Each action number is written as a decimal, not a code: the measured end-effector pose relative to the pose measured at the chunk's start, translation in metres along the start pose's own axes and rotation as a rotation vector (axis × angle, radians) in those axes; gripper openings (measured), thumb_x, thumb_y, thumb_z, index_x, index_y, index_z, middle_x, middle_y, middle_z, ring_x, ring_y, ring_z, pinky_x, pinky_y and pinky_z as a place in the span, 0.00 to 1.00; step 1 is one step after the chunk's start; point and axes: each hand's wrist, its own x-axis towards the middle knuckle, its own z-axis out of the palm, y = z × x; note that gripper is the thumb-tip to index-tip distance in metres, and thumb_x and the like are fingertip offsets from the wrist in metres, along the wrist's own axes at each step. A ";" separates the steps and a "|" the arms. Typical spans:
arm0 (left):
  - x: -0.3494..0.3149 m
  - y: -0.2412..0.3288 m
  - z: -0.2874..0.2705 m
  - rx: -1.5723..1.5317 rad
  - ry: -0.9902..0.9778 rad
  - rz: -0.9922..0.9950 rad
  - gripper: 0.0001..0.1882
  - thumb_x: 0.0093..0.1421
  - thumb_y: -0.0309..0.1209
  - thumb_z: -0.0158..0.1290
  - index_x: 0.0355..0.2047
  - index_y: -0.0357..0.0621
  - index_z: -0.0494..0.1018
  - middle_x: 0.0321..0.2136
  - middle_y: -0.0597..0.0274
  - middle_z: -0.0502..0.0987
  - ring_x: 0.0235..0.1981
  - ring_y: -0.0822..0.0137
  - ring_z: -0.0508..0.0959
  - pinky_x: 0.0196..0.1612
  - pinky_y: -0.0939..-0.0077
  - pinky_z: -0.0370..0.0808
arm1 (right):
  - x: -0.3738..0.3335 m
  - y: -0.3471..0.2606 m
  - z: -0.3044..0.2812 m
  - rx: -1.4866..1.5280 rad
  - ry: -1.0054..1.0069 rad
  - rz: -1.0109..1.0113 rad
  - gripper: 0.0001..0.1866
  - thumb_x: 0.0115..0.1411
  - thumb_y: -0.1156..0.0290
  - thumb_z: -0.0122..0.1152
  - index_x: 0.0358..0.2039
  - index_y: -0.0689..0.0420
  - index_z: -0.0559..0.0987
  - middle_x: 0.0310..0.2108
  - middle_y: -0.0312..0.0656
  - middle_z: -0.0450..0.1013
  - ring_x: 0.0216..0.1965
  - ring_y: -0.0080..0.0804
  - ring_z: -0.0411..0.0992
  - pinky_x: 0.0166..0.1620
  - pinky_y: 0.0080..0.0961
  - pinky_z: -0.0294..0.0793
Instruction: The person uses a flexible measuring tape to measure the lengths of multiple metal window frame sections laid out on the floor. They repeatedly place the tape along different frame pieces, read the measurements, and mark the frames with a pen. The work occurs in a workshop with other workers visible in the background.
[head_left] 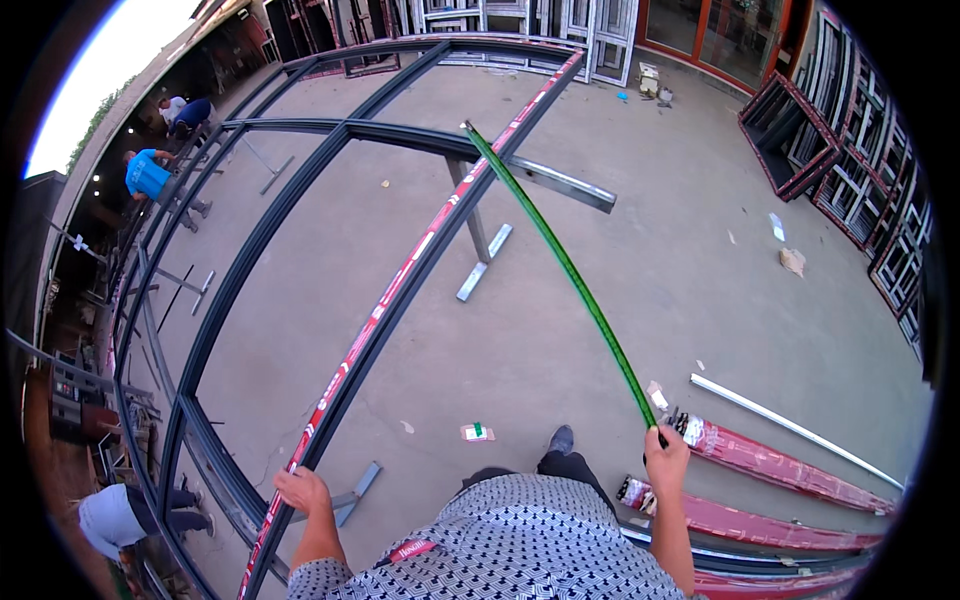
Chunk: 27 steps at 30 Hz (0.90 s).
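Note:
A large dark metal frame (262, 232) with crossbars stretches away on my left, with red protective film along its near bar. My left hand (303, 490) is closed over the lower part of that film-covered bar. My right hand (665, 450), closed, holds a tape measure whose body is mostly hidden in my fingers. From it the long green blade (572, 270) runs up and to the left, crossing over the frame bar near its far end. The blade's tip lies just past the bar, by a crossbar.
Metal stands (484, 262) support the frame. Red-wrapped profiles (790, 465) and a white strip (790, 425) lie on the floor at right. More frames (850, 140) lean at far right. Co-workers (150, 175) bend at far left; another person (115, 520) is at lower left.

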 end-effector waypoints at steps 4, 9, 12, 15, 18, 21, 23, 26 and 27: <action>-0.017 0.099 -0.013 -0.178 0.004 0.170 0.22 0.67 0.35 0.53 0.57 0.32 0.72 0.55 0.42 0.73 0.59 0.41 0.71 0.67 0.52 0.64 | 0.097 -0.034 -0.010 -0.034 -0.059 0.008 0.13 0.65 0.66 0.63 0.36 0.65 0.83 0.25 0.48 0.75 0.28 0.35 0.74 0.36 0.34 0.73; -0.029 0.223 -0.029 -0.378 -0.146 0.302 0.22 0.67 0.33 0.54 0.57 0.31 0.72 0.54 0.40 0.73 0.59 0.41 0.72 0.65 0.52 0.66 | 0.193 -0.074 0.001 -0.067 -0.055 -0.064 0.14 0.65 0.64 0.64 0.40 0.64 0.85 0.30 0.51 0.78 0.30 0.41 0.76 0.38 0.37 0.74; -0.025 0.297 -0.023 -0.488 -0.194 0.472 0.21 0.67 0.32 0.55 0.57 0.32 0.72 0.53 0.40 0.74 0.57 0.42 0.73 0.63 0.52 0.69 | 0.238 -0.089 0.026 -0.047 -0.057 -0.048 0.15 0.65 0.63 0.65 0.41 0.64 0.85 0.30 0.51 0.78 0.30 0.41 0.76 0.38 0.36 0.74; -0.015 0.390 -0.016 -0.638 -0.298 0.597 0.20 0.68 0.32 0.55 0.56 0.32 0.73 0.53 0.41 0.74 0.55 0.42 0.75 0.60 0.53 0.72 | 0.272 -0.130 0.055 -0.085 -0.043 -0.050 0.15 0.65 0.63 0.65 0.42 0.63 0.85 0.30 0.50 0.77 0.31 0.41 0.75 0.38 0.35 0.73; -0.007 0.491 -0.002 -0.711 -0.343 0.743 0.20 0.69 0.33 0.55 0.56 0.33 0.74 0.53 0.42 0.75 0.55 0.44 0.76 0.59 0.57 0.73 | 0.306 -0.162 0.090 -0.082 -0.071 -0.032 0.14 0.66 0.64 0.65 0.41 0.63 0.85 0.30 0.49 0.76 0.31 0.40 0.75 0.38 0.35 0.73; -0.001 0.592 0.012 -0.787 -0.473 0.857 0.23 0.69 0.35 0.56 0.59 0.35 0.73 0.56 0.41 0.74 0.57 0.43 0.76 0.60 0.56 0.73 | 0.342 -0.193 0.128 -0.119 -0.090 -0.036 0.14 0.66 0.63 0.64 0.41 0.62 0.85 0.30 0.48 0.76 0.31 0.40 0.75 0.37 0.34 0.73; 0.001 0.648 0.016 -0.784 -0.553 0.941 0.25 0.68 0.36 0.57 0.61 0.36 0.72 0.57 0.40 0.73 0.57 0.42 0.76 0.60 0.54 0.74 | 0.363 -0.222 0.153 -0.171 -0.125 -0.022 0.13 0.66 0.63 0.64 0.40 0.62 0.85 0.31 0.49 0.77 0.32 0.43 0.75 0.39 0.35 0.74; 0.009 0.711 0.028 -0.822 -0.610 1.023 0.26 0.68 0.36 0.58 0.62 0.37 0.71 0.58 0.40 0.72 0.57 0.41 0.75 0.60 0.54 0.74 | 0.396 -0.267 0.196 -0.215 -0.153 -0.068 0.13 0.66 0.63 0.64 0.41 0.61 0.85 0.32 0.51 0.78 0.33 0.47 0.77 0.40 0.37 0.75; 0.010 0.724 0.033 -0.832 -0.636 1.038 0.27 0.67 0.36 0.59 0.62 0.37 0.70 0.58 0.40 0.72 0.57 0.41 0.75 0.59 0.54 0.75 | 0.406 -0.277 0.208 -0.214 -0.157 -0.099 0.13 0.66 0.63 0.64 0.41 0.61 0.85 0.33 0.51 0.78 0.33 0.47 0.77 0.41 0.37 0.75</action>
